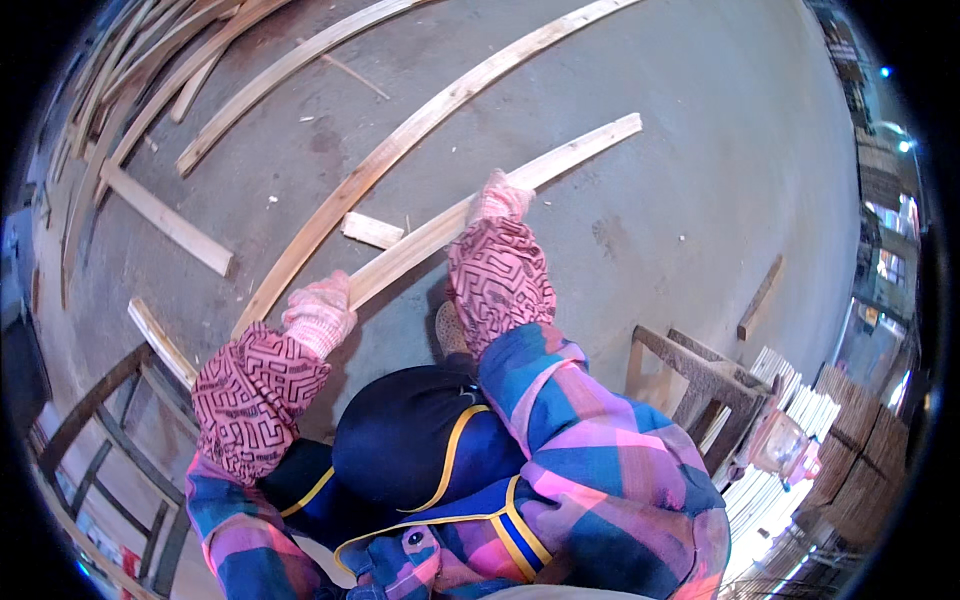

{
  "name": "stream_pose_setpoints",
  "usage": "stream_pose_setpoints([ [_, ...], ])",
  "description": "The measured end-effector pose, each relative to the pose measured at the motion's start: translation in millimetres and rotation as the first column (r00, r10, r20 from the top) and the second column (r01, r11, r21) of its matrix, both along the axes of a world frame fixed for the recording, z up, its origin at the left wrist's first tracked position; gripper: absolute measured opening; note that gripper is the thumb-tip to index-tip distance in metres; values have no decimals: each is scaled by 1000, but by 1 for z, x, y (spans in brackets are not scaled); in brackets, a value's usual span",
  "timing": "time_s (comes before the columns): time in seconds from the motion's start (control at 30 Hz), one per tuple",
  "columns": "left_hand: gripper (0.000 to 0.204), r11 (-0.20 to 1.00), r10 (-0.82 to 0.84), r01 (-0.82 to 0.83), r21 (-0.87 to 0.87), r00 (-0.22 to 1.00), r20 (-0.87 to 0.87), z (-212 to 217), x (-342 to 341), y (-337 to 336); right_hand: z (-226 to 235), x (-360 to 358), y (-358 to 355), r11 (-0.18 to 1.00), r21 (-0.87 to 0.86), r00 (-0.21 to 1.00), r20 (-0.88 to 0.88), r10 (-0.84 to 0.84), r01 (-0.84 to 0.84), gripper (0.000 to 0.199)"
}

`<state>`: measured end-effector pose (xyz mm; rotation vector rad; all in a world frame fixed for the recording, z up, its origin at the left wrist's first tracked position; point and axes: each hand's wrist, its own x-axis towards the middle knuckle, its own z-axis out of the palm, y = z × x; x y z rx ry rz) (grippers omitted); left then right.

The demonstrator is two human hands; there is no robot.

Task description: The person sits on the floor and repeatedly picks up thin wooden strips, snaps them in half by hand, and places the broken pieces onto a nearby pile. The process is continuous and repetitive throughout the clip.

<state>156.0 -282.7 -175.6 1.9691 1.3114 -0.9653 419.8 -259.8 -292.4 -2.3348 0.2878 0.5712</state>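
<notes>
A pale wooden plank (pixel 420 243) runs slantwise in front of me, its far end up to the right. My left hand (pixel 320 308), in a pink knitted glove, is closed round its near left end. Further along, my right hand (pixel 500 198), gloved the same way, grips the plank from above. The fingers of both hands are partly hidden by the gloves and the wood. Just beyond the plank, a short wood offcut (pixel 372 230) lies on the floor. Past that stretches a long board (pixel 400 145).
More boards (pixel 180 60) lie piled at the far left, with a shorter piece (pixel 170 222) nearer. A wooden frame (pixel 110 440) stands at my left, a wooden stool (pixel 700 365) at my right. Stacked slats (pixel 790 400) sit beyond the stool. A loose stick (pixel 762 297) lies at right.
</notes>
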Motion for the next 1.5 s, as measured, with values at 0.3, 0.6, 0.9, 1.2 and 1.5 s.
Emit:
stream_pose_setpoints([
  [0.3,37,999,-26,26,40,1000,7,5,12,7,8,20,10,997,-75,998,-62,-17,12,59],
  [0.6,34,999,9,-7,-32,998,59,17,15,15,-42,57,-14,413,-629,497,48,866,-659,39],
  [0.9,30,992,-15,2,125,995,100,3,8,-25,-10,12,29,772,-421,810,132,572,-477,38],
  [1.2,58,984,149,-137,112,984,-100,-24,-77,10,-12,29,-38,900,383,963,-85,257,-206,42],
  [1.5,60,984,106,-100,148,994,-31,-36,-38,19,2,33,-29,741,604,886,-464,25,295,32],
])
